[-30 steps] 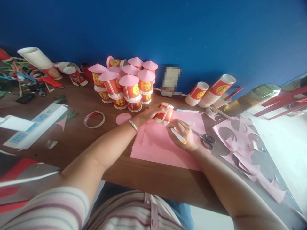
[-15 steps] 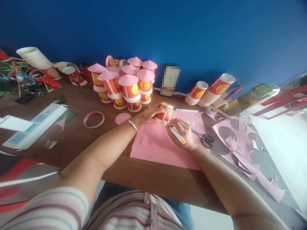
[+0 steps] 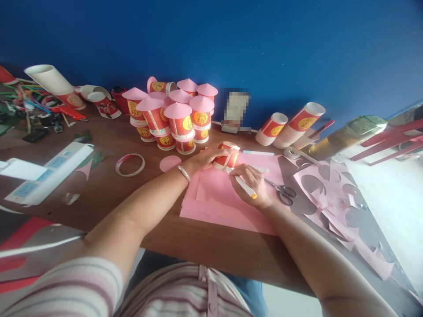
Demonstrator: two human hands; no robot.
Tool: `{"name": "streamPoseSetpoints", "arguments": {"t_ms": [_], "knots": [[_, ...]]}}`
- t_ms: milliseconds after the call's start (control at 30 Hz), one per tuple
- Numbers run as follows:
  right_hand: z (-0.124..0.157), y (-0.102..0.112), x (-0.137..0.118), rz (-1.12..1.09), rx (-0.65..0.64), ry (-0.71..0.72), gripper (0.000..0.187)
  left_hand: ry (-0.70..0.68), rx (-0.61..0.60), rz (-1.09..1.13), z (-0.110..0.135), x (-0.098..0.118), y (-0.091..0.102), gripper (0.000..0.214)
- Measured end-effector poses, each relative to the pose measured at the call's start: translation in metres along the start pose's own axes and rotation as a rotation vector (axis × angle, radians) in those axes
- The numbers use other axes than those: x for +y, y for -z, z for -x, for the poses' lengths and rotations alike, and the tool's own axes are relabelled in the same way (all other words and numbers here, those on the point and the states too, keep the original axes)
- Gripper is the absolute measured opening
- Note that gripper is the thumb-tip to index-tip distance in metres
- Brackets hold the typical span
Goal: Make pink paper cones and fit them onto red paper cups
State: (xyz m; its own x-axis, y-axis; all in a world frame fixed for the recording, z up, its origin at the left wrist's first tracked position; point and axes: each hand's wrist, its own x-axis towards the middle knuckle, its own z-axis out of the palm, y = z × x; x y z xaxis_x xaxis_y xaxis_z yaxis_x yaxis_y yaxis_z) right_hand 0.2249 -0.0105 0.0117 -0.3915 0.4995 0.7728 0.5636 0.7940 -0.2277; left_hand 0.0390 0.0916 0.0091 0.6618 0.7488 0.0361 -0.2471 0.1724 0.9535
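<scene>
A red paper cup point(image 3: 227, 159) sits over the pink paper sheets point(image 3: 228, 207), the left hand point(image 3: 209, 157) clamped around it from the left. The right hand point(image 3: 254, 182) pinches a white marker point(image 3: 244, 187), its tip by the cup's near white band; whether it touches is hard to tell. The step seems to be drawing there, and the next stroke calls for a steady cup. Scissors point(image 3: 286, 194) lie just right; cone-topped cups point(image 3: 179, 121) stand far left.

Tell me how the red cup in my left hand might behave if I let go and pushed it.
The red cup is probably light, since it looks like paper. Its wall might dent if squeezed hard. Its round side could let it roll if it tipped onto the pink paper.
</scene>
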Motion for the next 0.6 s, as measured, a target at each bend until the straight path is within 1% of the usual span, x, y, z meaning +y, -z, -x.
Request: {"name": "streamPoseSetpoints", "arguments": {"t_ms": [400,500,600], "knots": [[0.0003,0.0004,0.0011,-0.023,-0.027,-0.004,0.017,-0.006,-0.011,-0.025,0.0006,-0.0010,0.0012,0.052],[0.0008,-0.0001,0.0021,-0.015,-0.021,-0.006,0.016,-0.012,-0.013,-0.036,0.0008,-0.0002,0.0008,0.047],[0.0012,-0.0003,0.0027,-0.002,-0.029,-0.021,0.015,-0.013,0.015,-0.063,0.0012,0.0003,0.0003,0.040]]}}
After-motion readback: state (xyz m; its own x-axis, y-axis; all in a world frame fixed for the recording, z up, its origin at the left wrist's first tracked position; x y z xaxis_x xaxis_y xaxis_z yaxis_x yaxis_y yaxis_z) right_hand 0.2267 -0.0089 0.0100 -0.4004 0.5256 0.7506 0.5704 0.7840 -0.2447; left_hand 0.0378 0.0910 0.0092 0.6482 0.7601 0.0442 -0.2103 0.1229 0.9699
